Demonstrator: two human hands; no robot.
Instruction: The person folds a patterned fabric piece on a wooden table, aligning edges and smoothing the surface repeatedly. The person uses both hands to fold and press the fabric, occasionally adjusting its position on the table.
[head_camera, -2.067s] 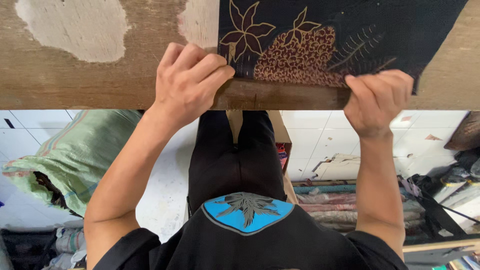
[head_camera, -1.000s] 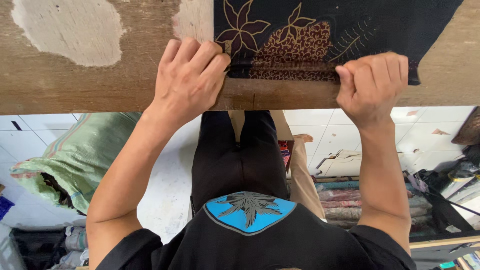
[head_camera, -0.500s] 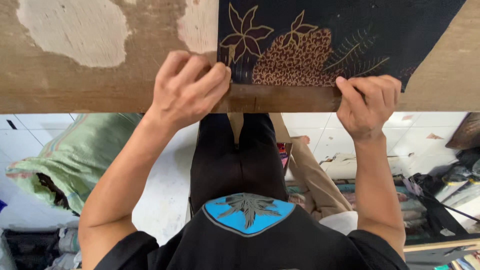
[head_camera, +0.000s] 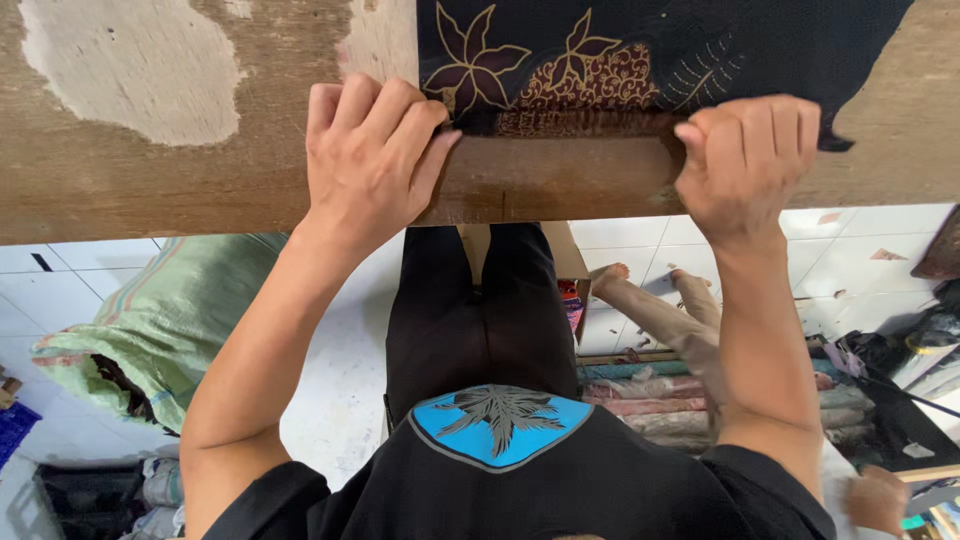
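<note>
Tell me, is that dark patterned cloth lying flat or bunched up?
Bunched at its near edge: the cloth is gathered into folds under the left hand and right hand; farther back it lies flat.

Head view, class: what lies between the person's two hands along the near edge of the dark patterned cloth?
Between left hand and right hand: the cloth's bunched edge and bare wooden table.

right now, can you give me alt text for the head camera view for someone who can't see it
Seen from above, a person's left hand and right hand grip the near edge of a dark floral-patterned cloth on a worn wooden table. Below the table edge are white floor tiles, a green sack and another person's bare legs.
</note>
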